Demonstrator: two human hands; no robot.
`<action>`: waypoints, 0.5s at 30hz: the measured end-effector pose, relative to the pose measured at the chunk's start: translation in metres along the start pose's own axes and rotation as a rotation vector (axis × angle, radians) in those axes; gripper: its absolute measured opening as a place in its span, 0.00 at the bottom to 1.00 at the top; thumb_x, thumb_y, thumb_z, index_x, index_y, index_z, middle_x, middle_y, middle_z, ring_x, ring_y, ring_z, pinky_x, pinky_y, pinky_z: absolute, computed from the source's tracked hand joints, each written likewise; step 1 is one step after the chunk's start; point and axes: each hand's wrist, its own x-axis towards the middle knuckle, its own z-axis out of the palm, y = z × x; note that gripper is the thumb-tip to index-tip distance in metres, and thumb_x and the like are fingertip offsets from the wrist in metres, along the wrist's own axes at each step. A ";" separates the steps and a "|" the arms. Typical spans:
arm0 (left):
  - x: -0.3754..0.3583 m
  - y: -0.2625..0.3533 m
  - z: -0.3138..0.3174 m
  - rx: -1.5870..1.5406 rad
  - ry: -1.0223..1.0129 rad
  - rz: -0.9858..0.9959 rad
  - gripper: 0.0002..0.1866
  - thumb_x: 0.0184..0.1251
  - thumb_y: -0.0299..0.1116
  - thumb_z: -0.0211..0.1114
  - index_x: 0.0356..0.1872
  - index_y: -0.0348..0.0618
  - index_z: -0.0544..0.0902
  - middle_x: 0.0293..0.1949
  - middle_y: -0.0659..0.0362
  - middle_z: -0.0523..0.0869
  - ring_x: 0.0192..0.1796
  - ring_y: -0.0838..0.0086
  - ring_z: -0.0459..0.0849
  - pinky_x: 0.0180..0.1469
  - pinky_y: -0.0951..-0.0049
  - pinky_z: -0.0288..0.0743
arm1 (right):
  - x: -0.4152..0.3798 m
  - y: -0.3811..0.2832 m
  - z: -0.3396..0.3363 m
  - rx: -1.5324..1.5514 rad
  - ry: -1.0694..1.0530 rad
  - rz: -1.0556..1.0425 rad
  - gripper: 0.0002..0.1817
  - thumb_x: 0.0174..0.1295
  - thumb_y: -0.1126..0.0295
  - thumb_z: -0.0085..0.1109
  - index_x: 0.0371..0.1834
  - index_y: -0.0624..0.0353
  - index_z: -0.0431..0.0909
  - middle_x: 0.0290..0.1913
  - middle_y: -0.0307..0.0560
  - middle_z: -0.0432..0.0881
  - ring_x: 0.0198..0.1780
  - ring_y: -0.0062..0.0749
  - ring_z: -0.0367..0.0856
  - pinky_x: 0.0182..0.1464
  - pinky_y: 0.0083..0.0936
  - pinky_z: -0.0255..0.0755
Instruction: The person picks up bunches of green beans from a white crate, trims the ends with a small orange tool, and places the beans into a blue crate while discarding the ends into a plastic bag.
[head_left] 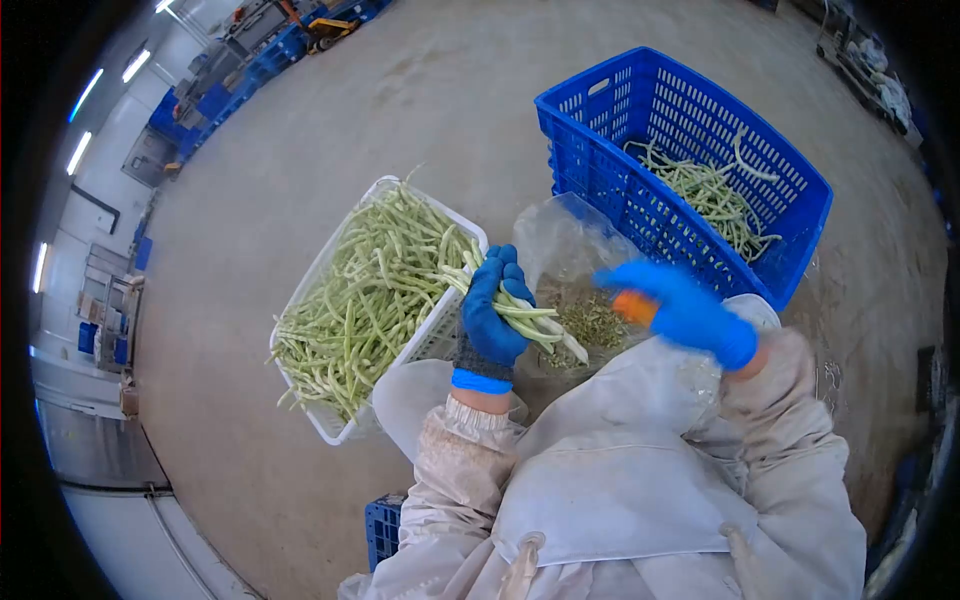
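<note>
My left hand (493, 312), in a blue glove, is closed round a bunch of long green beans (538, 322) whose ends point right. To its right, my right hand (690, 310), gloved in blue and blurred by motion, grips an orange-handled tool (637, 307); its working end cannot be made out. A white basket (312, 270) heaped with green beans (375, 290) stands left of my left hand. Between and below my hands lies a clear plastic bag (565, 235) with small green trimmings (592, 322).
Beyond my right hand stands a blue crate (650, 205) with some beans (710, 195) inside. A small blue crate (383, 530) is near my lap. Blue crates (280, 50) and a pallet jack (328, 32) are at the upper left, a cart (868, 70) at the upper right.
</note>
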 end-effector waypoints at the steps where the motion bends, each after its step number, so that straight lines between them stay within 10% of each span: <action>1: -0.001 -0.002 0.004 0.037 0.049 0.026 0.15 0.69 0.29 0.53 0.55 0.39 0.74 0.41 0.59 0.82 0.36 0.78 0.81 0.38 0.79 0.79 | -0.002 -0.005 0.023 0.019 -0.047 -0.014 0.17 0.61 0.74 0.52 0.54 0.57 0.74 0.46 0.51 0.78 0.48 0.44 0.77 0.49 0.32 0.70; 15: -0.008 -0.009 0.016 0.233 0.196 0.238 0.12 0.68 0.30 0.56 0.52 0.48 0.74 0.45 0.61 0.82 0.35 0.81 0.81 0.34 0.81 0.78 | 0.002 0.001 0.079 0.067 -0.004 0.009 0.17 0.62 0.74 0.53 0.55 0.58 0.71 0.41 0.52 0.77 0.39 0.43 0.78 0.39 0.32 0.72</action>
